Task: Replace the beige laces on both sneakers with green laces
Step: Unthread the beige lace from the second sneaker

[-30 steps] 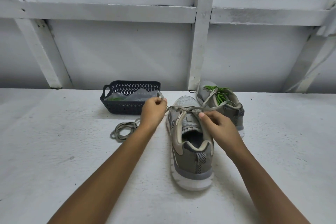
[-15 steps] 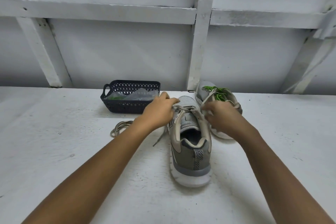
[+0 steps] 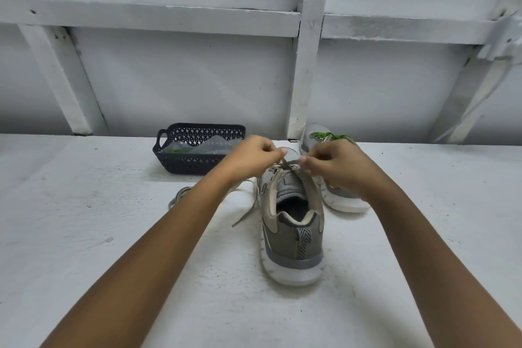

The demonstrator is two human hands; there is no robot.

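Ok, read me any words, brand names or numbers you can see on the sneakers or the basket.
No text here can be read.
Tongue patch on the near sneaker: possibly a mark, too blurred to read.
Far sneaker: no lettering visible.
Basket: no lettering visible.

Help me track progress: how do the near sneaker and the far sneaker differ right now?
Laces: the near sneaker has a beige lace; the far sneaker shows green lace.
Handling: the left hand and right hand pinch the near sneaker's lace; the far sneaker stands partly hidden behind the right hand.
Both are grey with white soles, upright, heels toward the camera.
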